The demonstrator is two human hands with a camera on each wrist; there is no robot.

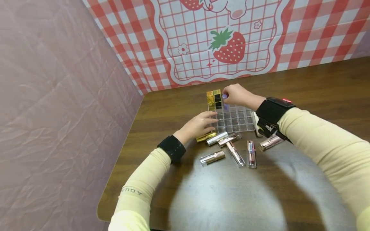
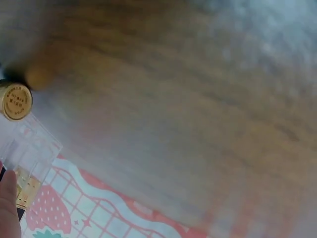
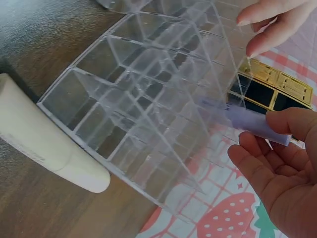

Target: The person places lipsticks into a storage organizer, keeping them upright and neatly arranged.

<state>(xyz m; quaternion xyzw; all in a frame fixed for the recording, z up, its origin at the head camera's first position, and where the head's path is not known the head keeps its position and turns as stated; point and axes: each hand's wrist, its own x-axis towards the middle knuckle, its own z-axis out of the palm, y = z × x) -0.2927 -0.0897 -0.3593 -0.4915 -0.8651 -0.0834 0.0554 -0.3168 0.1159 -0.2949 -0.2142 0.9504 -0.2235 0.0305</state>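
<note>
A clear divided lipstick organizer (image 1: 237,119) stands on the table. My right hand (image 1: 238,94) is at its far row and pinches a light purple tube (image 3: 250,123) by its upper end, the lower end inside a compartment. Beside that tube, two gold-topped lipsticks (image 1: 214,95), at least one with black sides, stand upright in the far left corner. My left hand (image 1: 199,125) has its fingers extended, fingertips at the organizer's left side. In the left wrist view only one finger (image 2: 9,203) shows, in front of the organizer.
Several lipstick tubes lie in front of the organizer, among them a gold one (image 1: 206,137), a silver one (image 1: 217,138) and a clear-capped one (image 1: 251,154). A white tube (image 3: 54,139) lies along the organizer's right side. Behind the table hangs a strawberry-print cloth (image 1: 231,48).
</note>
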